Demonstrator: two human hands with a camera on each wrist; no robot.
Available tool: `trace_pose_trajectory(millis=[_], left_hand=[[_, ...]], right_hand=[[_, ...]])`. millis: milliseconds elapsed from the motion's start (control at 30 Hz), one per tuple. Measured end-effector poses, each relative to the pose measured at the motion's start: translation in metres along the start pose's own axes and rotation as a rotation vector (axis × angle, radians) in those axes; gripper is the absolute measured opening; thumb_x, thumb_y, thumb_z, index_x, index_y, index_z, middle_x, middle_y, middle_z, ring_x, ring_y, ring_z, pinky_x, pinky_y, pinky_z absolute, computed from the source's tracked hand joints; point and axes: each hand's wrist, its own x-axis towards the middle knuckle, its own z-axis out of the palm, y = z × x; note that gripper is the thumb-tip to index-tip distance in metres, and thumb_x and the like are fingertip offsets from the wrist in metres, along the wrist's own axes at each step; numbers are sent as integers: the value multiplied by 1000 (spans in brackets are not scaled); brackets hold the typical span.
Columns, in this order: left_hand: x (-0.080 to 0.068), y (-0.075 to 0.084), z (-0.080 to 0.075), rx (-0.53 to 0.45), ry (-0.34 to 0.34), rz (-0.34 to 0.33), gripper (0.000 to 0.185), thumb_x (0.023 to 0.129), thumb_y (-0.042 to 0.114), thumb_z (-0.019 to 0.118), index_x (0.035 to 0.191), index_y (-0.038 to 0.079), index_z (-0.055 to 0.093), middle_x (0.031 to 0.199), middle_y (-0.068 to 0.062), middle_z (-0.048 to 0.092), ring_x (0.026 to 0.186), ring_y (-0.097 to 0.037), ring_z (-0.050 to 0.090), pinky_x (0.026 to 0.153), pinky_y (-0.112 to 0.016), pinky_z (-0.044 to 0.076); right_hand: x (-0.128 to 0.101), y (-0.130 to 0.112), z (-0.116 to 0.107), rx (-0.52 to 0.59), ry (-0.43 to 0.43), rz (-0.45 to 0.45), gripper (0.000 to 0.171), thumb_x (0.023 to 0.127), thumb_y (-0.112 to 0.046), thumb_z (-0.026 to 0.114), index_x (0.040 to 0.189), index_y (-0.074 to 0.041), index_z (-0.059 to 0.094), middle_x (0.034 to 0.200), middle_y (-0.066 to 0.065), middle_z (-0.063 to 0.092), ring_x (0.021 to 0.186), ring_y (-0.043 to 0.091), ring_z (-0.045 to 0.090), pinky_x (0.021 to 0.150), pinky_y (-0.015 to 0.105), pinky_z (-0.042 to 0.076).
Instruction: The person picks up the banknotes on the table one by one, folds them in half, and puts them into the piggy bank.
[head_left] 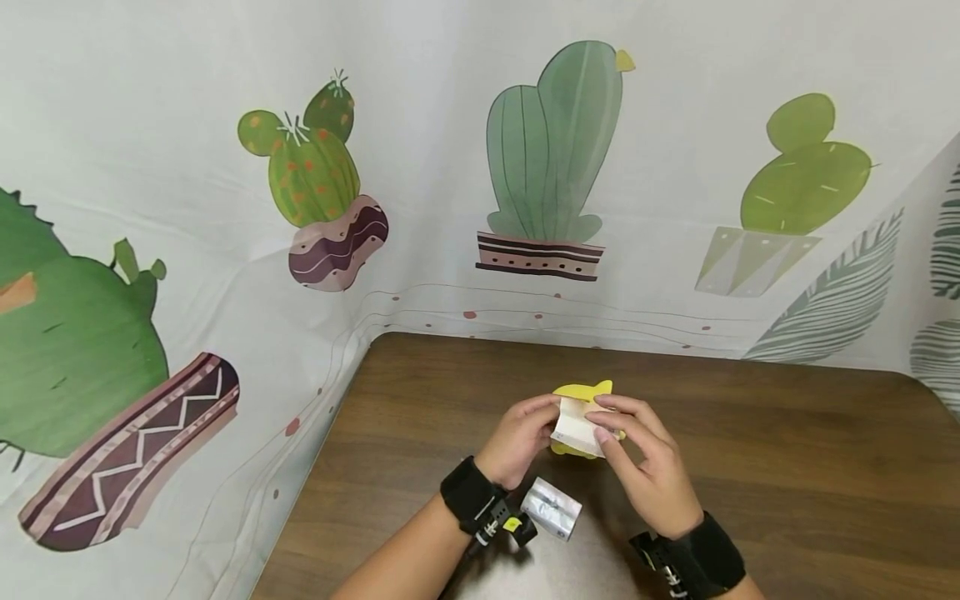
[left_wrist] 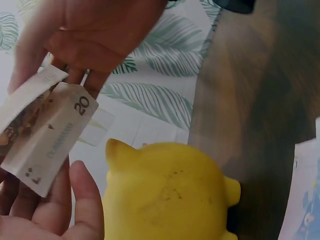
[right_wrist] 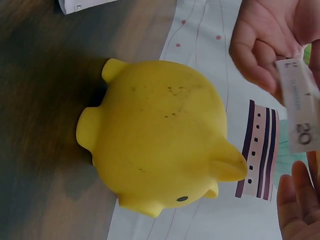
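Observation:
Both hands hold a folded banknote (head_left: 577, 427) marked 20, above the table. My left hand (head_left: 516, 440) grips its left side; in the left wrist view the left thumb (left_wrist: 86, 197) stands apart from the paper. My right hand (head_left: 645, 462) has its fingers and thumb on the note's right side. Beneath and behind the note, partly hidden in the head view, stands a yellow piggy bank (right_wrist: 160, 125) with ears, short legs and dark scuffs. In the right wrist view the banknote (right_wrist: 299, 107) is cut off by the frame edge.
A small silvery-white rectangular item (head_left: 551, 508) lies on the brown wooden table (head_left: 420, 417), near the left wrist. Behind the table hangs a white cloth (head_left: 427, 167) printed with cacti and leaves. Each wrist wears a black strap (head_left: 468, 496) with a camera.

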Motion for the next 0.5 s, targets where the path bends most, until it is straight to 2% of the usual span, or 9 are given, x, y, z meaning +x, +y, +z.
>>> trace_pose_trajectory(millis=[233,367,500], left_hand=[[-1,4,-1,-51,-68,-6,43,104,13,38,132,-18,51,98,6,65,86,-6,62,83,-27,52],[0,4,-2,-71,-82,0,39,105,15,39,127,-13,55,98,4,65,86,-7,63,82,-26,53],[0,4,-2,-98,-88,-11,33,105,20,39,121,-3,58,98,4,65,86,-7,63,82,-27,52]], right_hand=[[-2,2,0,-29,-26,83,39,87,11,69,119,-11,72,134,11,59,129,7,51,105,11,39],[-2,3,0,-38,-30,89,40,87,10,70,122,-10,71,134,11,59,129,6,50,106,11,39],[-2,3,1,-43,-28,84,41,87,10,70,122,-10,70,133,11,59,128,7,51,106,11,39]])
